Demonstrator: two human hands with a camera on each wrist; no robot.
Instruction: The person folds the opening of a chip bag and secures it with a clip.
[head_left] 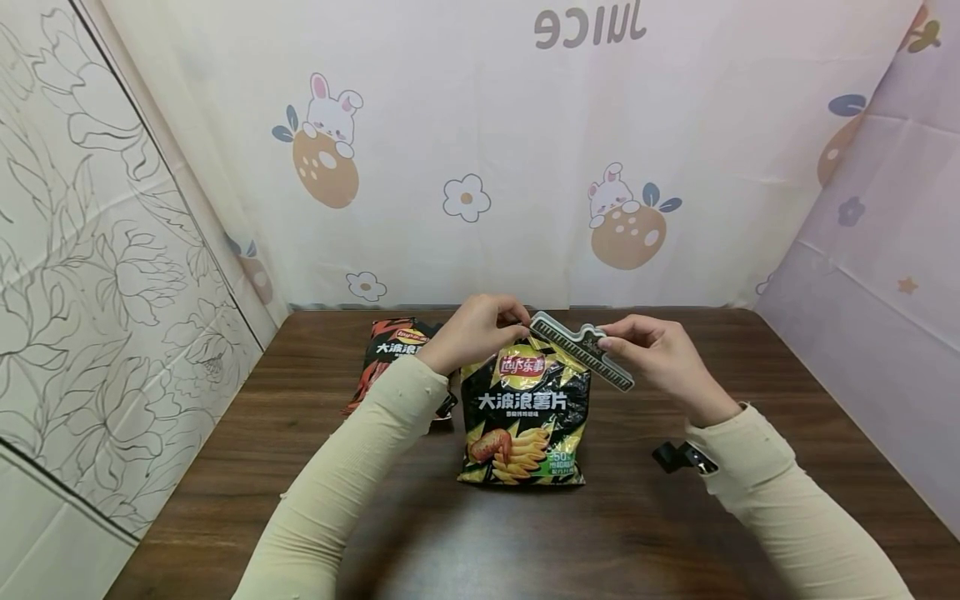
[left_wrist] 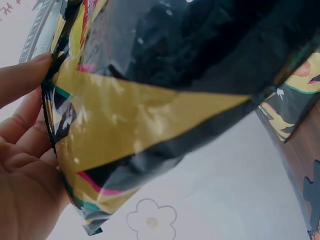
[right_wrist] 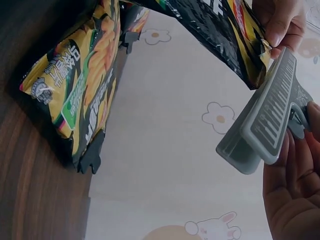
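Observation:
A black-and-yellow chip bag stands upright on the table. My left hand pinches its top edge; in the left wrist view the thumb presses one face and the other fingers lie behind. My right hand grips the handle of a long grey bag clip with a piano-key pattern between thumb and fingers. This clip slants across the bag's top right corner, its near end by my left fingertips. Its two jaws stand apart at the far end; whether the bag's edge lies between them I cannot tell.
A red-and-black chip bag lies behind my left forearm, partly hidden. Beside my right cuff is a small black object of unclear kind. The brown wooden table meets a printed curtain at the back and patterned side walls.

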